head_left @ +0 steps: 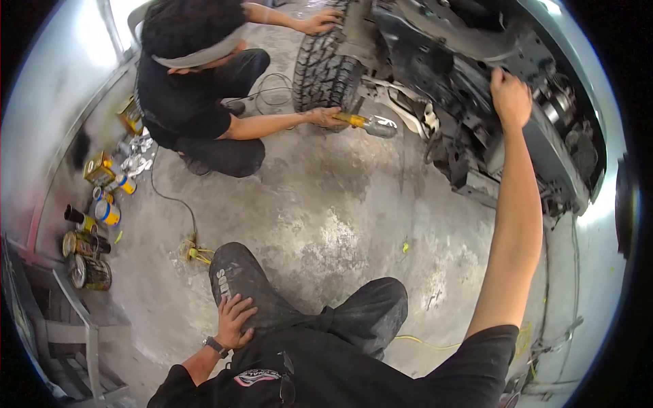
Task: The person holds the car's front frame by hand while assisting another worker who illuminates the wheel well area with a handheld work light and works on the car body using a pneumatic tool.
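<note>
My left hand (235, 321) lies on my thigh with its fingers spread, holding nothing. My right hand (511, 98) is raised at the far right, its fingers curled against the dark vehicle frame (537, 139); the fingertips are partly hidden. Across from me a co-worker (183, 75) squats beside a knobbly tyre (326, 75). One of that person's hands rests on the tyre top, and the other holds a work light (374, 125) with a yellow handle, pointed toward the underside of the vehicle. A pale metal bracket-like part (405, 105) shows beyond the light.
Paint cans and tins (107, 211) stand along the left wall. A dark cable (170, 198) runs over the concrete floor to a yellow-green plug or cord (197, 255). A metal frame stand (75, 333) is at lower left. A yellow hose (428, 344) lies near my right leg.
</note>
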Demonstrator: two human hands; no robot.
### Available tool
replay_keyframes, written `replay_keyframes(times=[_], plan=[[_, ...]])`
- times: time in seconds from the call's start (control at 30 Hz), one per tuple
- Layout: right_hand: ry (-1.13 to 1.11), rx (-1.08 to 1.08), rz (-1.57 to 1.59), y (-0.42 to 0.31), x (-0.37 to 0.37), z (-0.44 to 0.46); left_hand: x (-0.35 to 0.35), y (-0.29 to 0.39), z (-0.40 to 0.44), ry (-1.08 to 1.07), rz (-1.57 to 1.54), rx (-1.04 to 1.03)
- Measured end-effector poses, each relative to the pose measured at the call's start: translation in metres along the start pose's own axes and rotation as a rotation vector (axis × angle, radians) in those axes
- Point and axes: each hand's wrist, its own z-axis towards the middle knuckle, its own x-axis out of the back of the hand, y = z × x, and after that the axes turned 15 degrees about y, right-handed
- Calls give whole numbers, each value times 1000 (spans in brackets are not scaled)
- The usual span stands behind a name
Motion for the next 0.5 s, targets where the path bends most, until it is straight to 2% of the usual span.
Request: replay_keyframes(times=[0.33,0.4,0.43,0.47,0.5], plan=[[25,37,-50,-4,7,-4,-3,20,-3,-34,80,-11],[-194,-66,90,-11,28,-1,-5,16,-3,-54,84,-46],[-113,-170,203,-11,26,-9,-5,12,-7,-76,105,-54],[-123,131,28,-9,54,-9,-3,12,-8,-90,117,-67],[-124,59,89,-10,62,-11,-1,14,-6,-103,130,-81]])
